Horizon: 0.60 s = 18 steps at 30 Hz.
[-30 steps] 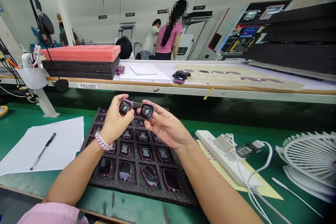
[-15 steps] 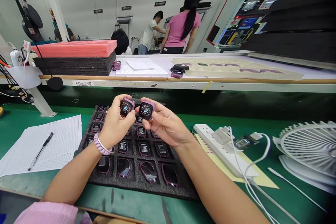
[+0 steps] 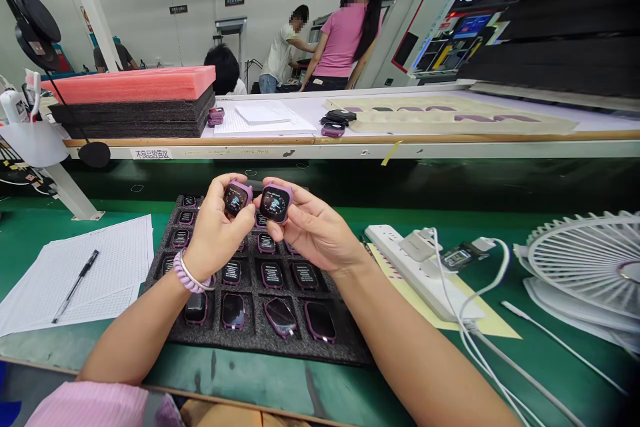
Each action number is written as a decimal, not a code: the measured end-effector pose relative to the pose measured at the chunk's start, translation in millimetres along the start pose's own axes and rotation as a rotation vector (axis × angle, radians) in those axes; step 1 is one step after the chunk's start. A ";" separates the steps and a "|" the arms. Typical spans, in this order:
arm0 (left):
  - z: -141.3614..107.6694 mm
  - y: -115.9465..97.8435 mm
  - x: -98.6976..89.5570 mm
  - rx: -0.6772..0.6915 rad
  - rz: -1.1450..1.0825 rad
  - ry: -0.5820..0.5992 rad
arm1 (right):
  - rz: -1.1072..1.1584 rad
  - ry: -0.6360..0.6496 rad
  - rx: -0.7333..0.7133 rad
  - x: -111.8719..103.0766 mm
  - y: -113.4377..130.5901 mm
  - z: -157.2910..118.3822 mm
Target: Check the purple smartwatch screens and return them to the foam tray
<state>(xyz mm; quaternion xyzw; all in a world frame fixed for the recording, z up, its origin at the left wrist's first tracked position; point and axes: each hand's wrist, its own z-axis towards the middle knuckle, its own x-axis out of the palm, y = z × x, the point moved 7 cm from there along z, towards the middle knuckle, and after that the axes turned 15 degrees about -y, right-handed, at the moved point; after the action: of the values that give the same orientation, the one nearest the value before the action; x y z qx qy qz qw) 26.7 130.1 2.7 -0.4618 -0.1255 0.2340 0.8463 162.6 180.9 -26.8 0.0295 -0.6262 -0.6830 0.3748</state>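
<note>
In my left hand (image 3: 223,227) is a purple-cased smartwatch (image 3: 237,199) without a strap, its dark screen lit and facing me. My right hand (image 3: 320,227) grips a second smartwatch (image 3: 275,202) of the same kind, also lit. The two watches are side by side above a black foam tray (image 3: 200,343). Several more purple-rimmed watches sit in the tray's compartments, some showing white text. In the front row a watch (image 3: 281,315) lies tilted in its slot. My hands and forearms hide part of the tray.
Left of the tray lie gridded papers (image 3: 115,260) with a pen (image 3: 76,285). A power strip (image 3: 425,273) with white cables and a fan (image 3: 590,267) stand at the right. Behind is a shelf (image 3: 240,148) with a foam stack (image 3: 135,110). Several people are in the background.
Both hands still hold the two watches close together. The whole view has shifted slightly, so the shelf and tray appear a little higher. A person in pink at the back has turned somewhat.
</note>
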 end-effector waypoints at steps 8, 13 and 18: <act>-1.3 -0.2 0.4 0.029 0.006 -0.006 | 0.079 0.059 -0.011 3.5 0.4 0.4; -1.7 4.0 0.1 -0.012 0.015 -0.001 | 0.112 0.077 -0.020 4.2 2.4 0.0; -1.5 -0.8 0.2 0.033 0.019 -0.004 | 0.127 0.108 -0.019 6.0 2.9 -0.9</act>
<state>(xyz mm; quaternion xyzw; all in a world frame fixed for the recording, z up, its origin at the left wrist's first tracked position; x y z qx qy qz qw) 27.8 128.7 2.6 -0.4485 -0.1191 0.2451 0.8512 160.1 177.0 -21.8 0.0228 -0.5991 -0.6614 0.4507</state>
